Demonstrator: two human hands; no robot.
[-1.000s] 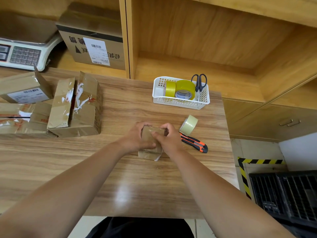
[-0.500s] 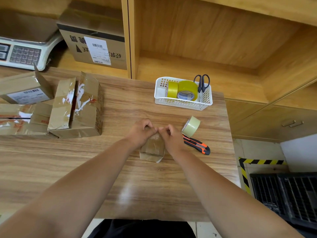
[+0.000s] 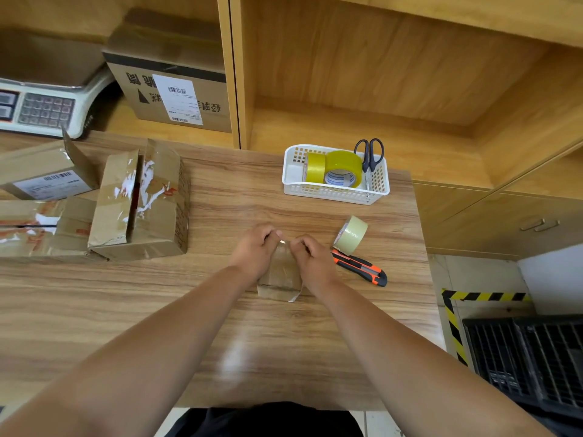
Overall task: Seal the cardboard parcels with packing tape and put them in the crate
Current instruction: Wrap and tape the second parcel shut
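At the far left corner of the bench (image 3: 126, 310), a weighing scale (image 3: 44, 105) sat just behind an opened box (image 3: 44, 176) with a shipping label. Beside it, along the left edge, lay a larger opened carton (image 3: 142, 203) with torn tape across its flaps. A printed box (image 3: 176, 96) stood on the shelf behind them.

Near the middle of the bench, closer to the right edge than the left, the small parcel (image 3: 279, 279) rested flat under your arms. Your left hand (image 3: 255, 250) had its fingers curled, pinching the parcel's far top edge. Your right hand (image 3: 314, 260) did the same from the other side, so your fingertips nearly met. I could not tell whether you were nipping tape or cardboard there.

Toward the far right corner stood a white basket (image 3: 331, 195) holding yellow tape rolls (image 3: 344, 167) and scissors (image 3: 369, 154). A pale tape roll (image 3: 351, 236) stood on edge just right of your right hand, touching an orange-and-black utility knife (image 3: 362, 269). On the floor beyond the bench's right edge sat the black crate (image 3: 530, 357).
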